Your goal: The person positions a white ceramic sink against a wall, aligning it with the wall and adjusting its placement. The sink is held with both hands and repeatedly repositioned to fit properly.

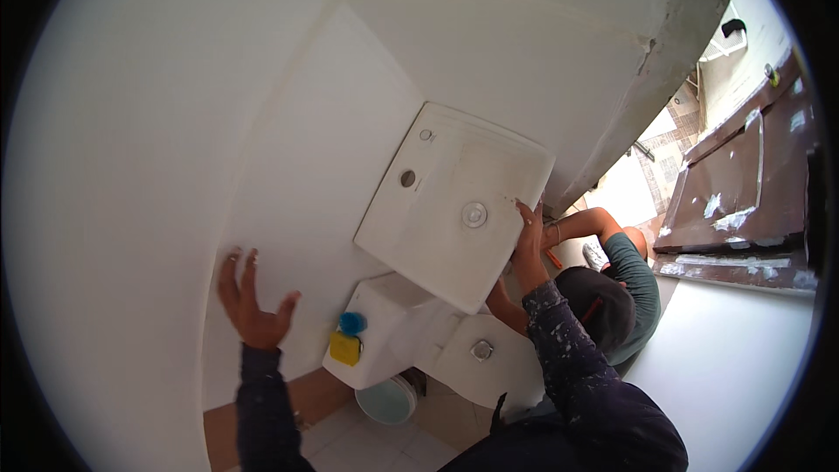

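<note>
A white rectangular washbasin, with a round drain and a tap hole, sits against the wall in the middle of the view. My right hand grips its right front rim, the fingertips over the edge and the rest partly hidden. Raised beside the left wall, my left hand is open with fingers apart, and holds nothing. A person in a dark cap crouches right of the basin. That person's arms reach beneath it, where their hands are mostly hidden.
Below the basin stands a white toilet with a small round metallic piece on its lid. A yellow sponge and a blue object rest on its tank. A bucket stands beside it. A brown patched door is at right.
</note>
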